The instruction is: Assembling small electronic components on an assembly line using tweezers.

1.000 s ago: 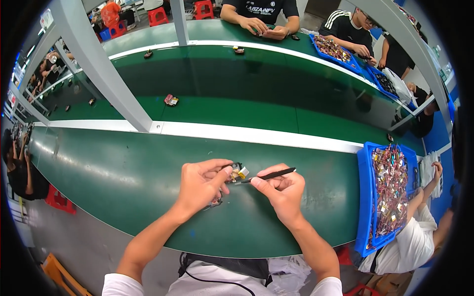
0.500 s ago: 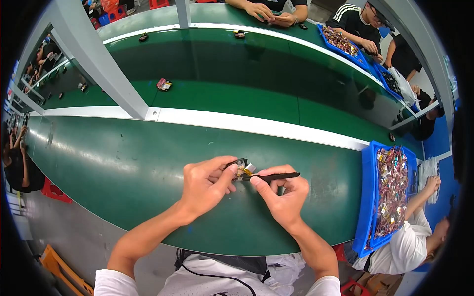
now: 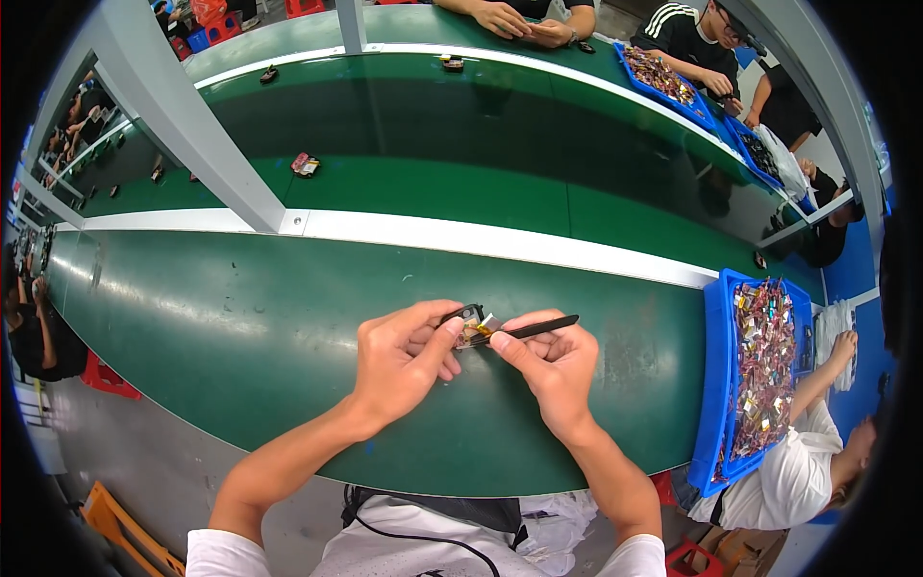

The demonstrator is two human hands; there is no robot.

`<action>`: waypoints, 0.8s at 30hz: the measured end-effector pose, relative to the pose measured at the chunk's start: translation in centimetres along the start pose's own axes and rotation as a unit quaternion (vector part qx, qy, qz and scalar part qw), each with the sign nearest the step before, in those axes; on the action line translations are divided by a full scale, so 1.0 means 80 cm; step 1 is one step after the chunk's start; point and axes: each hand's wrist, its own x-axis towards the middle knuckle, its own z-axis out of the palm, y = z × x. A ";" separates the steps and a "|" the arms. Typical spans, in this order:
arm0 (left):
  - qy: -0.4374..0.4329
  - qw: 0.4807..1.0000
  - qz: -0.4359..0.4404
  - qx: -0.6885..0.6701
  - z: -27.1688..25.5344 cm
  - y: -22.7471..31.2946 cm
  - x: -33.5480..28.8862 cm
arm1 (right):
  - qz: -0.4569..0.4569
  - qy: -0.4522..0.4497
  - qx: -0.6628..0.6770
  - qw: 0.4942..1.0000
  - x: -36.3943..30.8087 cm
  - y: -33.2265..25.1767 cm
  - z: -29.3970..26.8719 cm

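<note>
Above the middle of the green table, my left hand (image 3: pixel 399 358) is closed on a small black plastic housing (image 3: pixel 470 313), held between thumb and fingers. A little silver and yellow electronic part (image 3: pixel 487 325) shows at the housing's right side; how it is attached is too small to tell. Pinched in my right hand (image 3: pixel 558 370) are black tweezers (image 3: pixel 548 328), their back end sticking out to the right. The tips reach in at the housing beside the silver part, and my fingers partly cover them.
A blue tray (image 3: pixel 713 385) heaped with small wired electronic parts (image 3: pixel 764 370) stands at the table's right end. Beyond a white rail (image 3: pixel 481 250) runs a green belt (image 3: pixel 433 183) carrying small assemblies, one red and black (image 3: pixel 306 165). A grey post (image 3: pixel 192 115) rises at left. Other people sit around.
The assemblies on the belt have shifted slightly left. My right hand has turned a little, so the tweezers' back end points higher. My left hand keeps its hold on the housing.
</note>
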 end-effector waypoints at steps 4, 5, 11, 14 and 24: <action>0.005 1.000 0.012 0.002 0.001 -0.001 -0.001 | 0.077 -0.004 0.066 0.995 0.002 -0.006 0.000; 0.004 1.000 0.019 0.008 0.002 -0.001 -0.001 | 0.077 -0.004 0.067 0.995 0.002 -0.007 -0.002; 0.012 0.996 0.077 0.046 0.003 -0.004 -0.001 | 0.083 -0.003 0.043 0.996 0.001 -0.006 -0.001; 0.022 0.989 0.119 0.080 0.003 -0.006 -0.002 | 0.083 0.005 0.060 0.995 0.000 -0.005 -0.001; 0.030 0.990 0.122 0.071 0.004 -0.004 -0.003 | 0.055 0.013 0.028 0.998 -0.002 -0.004 0.002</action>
